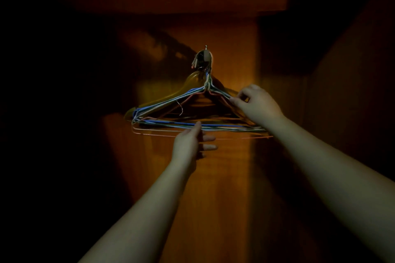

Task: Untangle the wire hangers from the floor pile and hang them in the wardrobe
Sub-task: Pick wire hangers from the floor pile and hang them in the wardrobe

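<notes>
Dark wardrobe (224, 177), right hand (256, 100) grip — hangers' (171, 102) shoulder

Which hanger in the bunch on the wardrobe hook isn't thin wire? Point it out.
The translucent yellowish plastic hanger at the back: its arm is broad and flat, while the blue, white and pink wire hangers in front are thin rods.

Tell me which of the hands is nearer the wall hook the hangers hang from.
Right. The right hand pinches the hangers' sloping right shoulder wires, just below and right of the wall hook. The left hand is lower, its fingers straight at the bottom bars.
</notes>
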